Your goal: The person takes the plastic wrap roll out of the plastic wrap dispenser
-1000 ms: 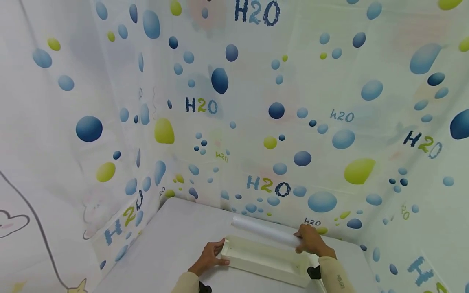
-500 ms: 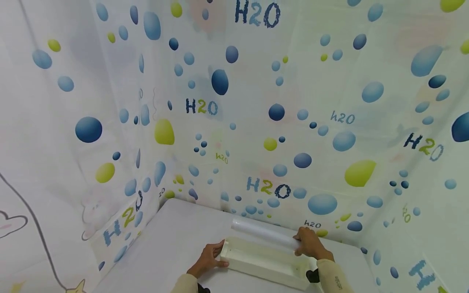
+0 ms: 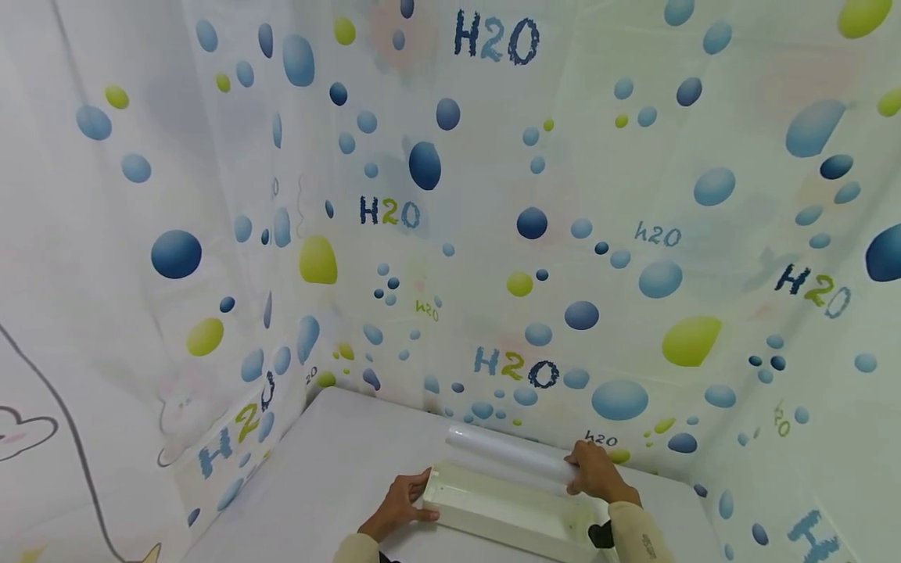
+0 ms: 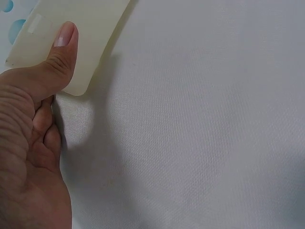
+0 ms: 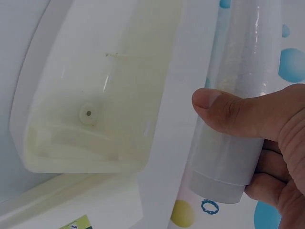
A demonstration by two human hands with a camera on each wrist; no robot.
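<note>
A long, cream plastic open box lies on the white-covered table, tilted slightly in the head view. My left hand holds its left end, with the thumb pressed on the outer wall. Behind the box lies a roll of clear plastic film, nearly parallel to it. Around the roll's right end my right hand is curled, its thumb across the top in the right wrist view. The inside of the box shows small round fittings and no roll in it.
Beside the box's right end lies another cream plastic piece with a green label. Curtains printed with bubbles and "H2O" rise at the back and both sides of the table.
The head view has tilted up a little, so the scene sits lower. Both hands keep their hold on the box and the roll, with little movement.
</note>
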